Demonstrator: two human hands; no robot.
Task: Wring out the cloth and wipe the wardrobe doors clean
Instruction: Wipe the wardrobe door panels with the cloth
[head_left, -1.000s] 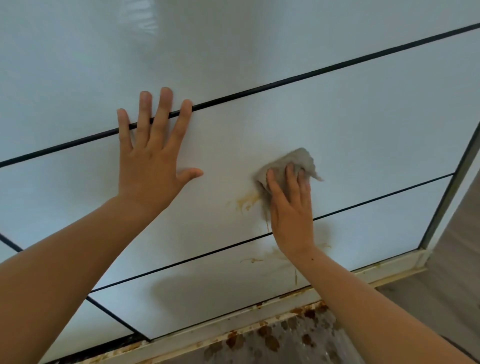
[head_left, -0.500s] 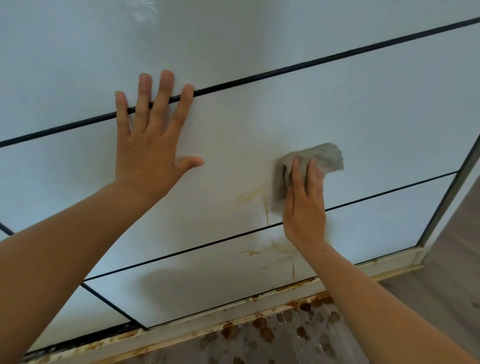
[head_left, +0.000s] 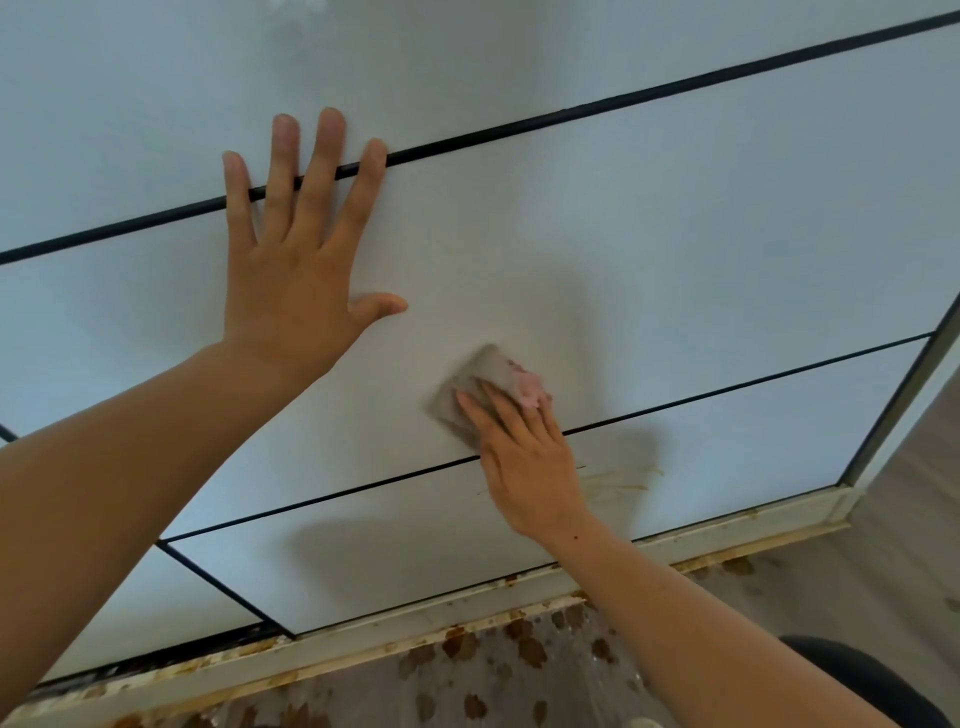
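The white wardrobe door (head_left: 701, 249) fills the view, split into panels by thin black lines. My left hand (head_left: 298, 260) lies flat on it with fingers spread, fingertips across the upper black line. My right hand (head_left: 524, 457) presses a grey cloth (head_left: 470, 392) with a pinkish patch flat against the middle panel, just above the lower black line. Its fingers are straight on the cloth. Faint brown streaks (head_left: 618, 480) show on the lowest panel beside my right wrist.
A pale bottom rail (head_left: 467, 613) with rusty brown spots runs under the door. Below it the grey floor (head_left: 493, 670) carries several brown stains. A metal frame edge (head_left: 898, 410) borders the door at right. A dark rounded object (head_left: 857, 670) sits at the lower right.
My right hand has slid the cloth left and downward over the stained spot; the brown smear on the middle panel is gone. My left hand stays pressed flat on the door.
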